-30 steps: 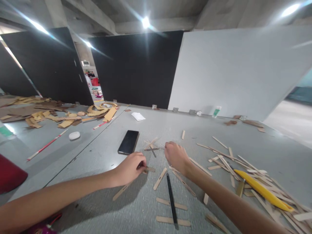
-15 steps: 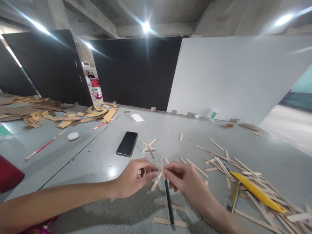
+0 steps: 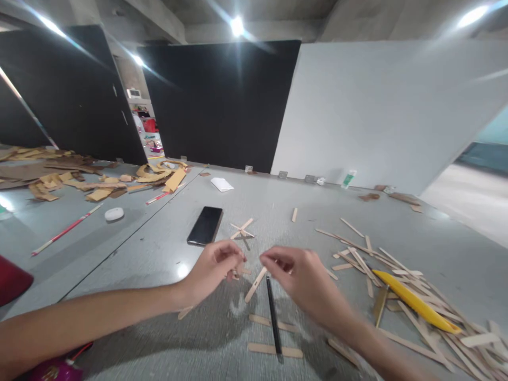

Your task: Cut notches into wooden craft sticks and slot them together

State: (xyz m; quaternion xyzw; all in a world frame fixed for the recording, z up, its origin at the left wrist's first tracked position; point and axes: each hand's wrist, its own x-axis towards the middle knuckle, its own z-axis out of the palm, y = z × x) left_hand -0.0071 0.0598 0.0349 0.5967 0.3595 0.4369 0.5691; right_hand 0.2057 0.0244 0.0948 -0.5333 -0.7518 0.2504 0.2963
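My left hand (image 3: pixel 220 266) is raised over the table with fingertips pinched together. Small wooden pieces show by its lower fingers; whether it holds them I cannot tell. Close by, my right hand (image 3: pixel 304 272) has thumb and fingers pressed together, slightly blurred, and what is in them is hidden. Between and below the hands lies a craft stick with a dark slot or mark (image 3: pixel 255 286). A black pen (image 3: pixel 273 320) rests across two craft sticks, the nearer stick (image 3: pixel 257 348) and the farther stick (image 3: pixel 260 319). Beyond the hands sits a small crossed-stick assembly (image 3: pixel 241 229).
A black phone (image 3: pixel 205 226) lies behind my left hand. To the right are a heap of loose craft sticks (image 3: pixel 428 296) and a yellow cutter (image 3: pixel 415 302). Earbud case (image 3: pixel 114 214), striped stick (image 3: pixel 65 232) and cardboard scraps (image 3: pixel 103 185) lie left. Panels (image 3: pixel 222 106) stand behind.
My hands have moved apart and slightly up. The stick piece seen at my right fingertips no longer shows there. My left fingers have closed from a looser curl. The view has tilted slightly down.
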